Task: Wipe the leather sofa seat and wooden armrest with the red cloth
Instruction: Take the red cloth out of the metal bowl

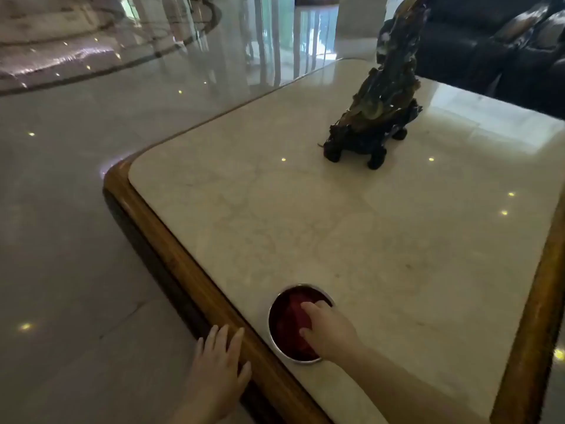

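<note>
A red cloth (289, 319) lies bunched inside a small round metal bowl (273, 337) near the front left edge of a marble-topped table (351, 234). My right hand (328, 330) reaches into the bowl, its fingers curled onto the cloth. My left hand (218, 362) lies flat with fingers spread on the table's wooden rim (171, 240). A dark leather sofa (501, 41) stands at the far right, beyond the table. No wooden armrest is visible.
A tall dark carved ornament (379, 108) on a footed base stands at the table's far side. Glossy marble floor (76, 194) stretches to the left of the table. A wooden rim (532, 316) runs along the table's right edge.
</note>
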